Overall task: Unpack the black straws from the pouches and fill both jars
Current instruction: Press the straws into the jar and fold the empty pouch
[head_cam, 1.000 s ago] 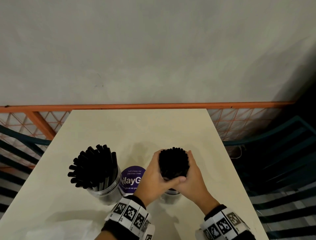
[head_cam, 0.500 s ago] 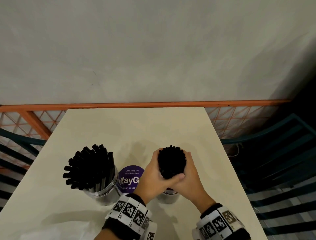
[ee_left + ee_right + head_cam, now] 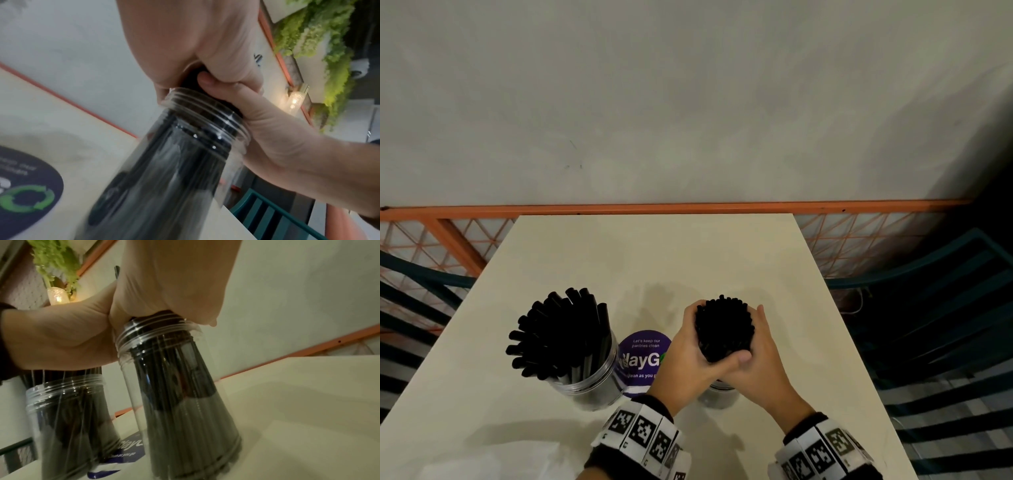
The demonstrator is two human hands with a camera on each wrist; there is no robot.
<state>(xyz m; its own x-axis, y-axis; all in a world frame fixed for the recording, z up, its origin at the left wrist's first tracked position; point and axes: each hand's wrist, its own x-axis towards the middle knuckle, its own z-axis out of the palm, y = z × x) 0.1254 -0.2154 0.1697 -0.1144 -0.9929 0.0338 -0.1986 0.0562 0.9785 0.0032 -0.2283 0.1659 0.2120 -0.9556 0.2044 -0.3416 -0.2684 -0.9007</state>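
Two clear plastic jars stand on the cream table (image 3: 654, 260). The left jar (image 3: 589, 383) holds black straws (image 3: 558, 335) that fan out to the left. Both hands clasp a tight bundle of black straws (image 3: 724, 329) standing upright in the right jar (image 3: 717, 397), which is mostly hidden beneath them. My left hand (image 3: 685, 359) wraps the bundle's left side, its thumb across the front. My right hand (image 3: 765, 356) wraps the right side. In the right wrist view the straw ends reach the bottom of the right jar (image 3: 185, 394); the left jar (image 3: 68, 418) stands beside it.
A round purple sticker (image 3: 645, 356) lies on the table between the jars. Something pale and crumpled (image 3: 482, 462) lies at the near left edge. An orange rail (image 3: 688, 208) runs behind the table, and teal chairs (image 3: 945, 308) stand to the right.
Both hands stay clasped round the bundle in the right jar. Only the view has shifted slightly.
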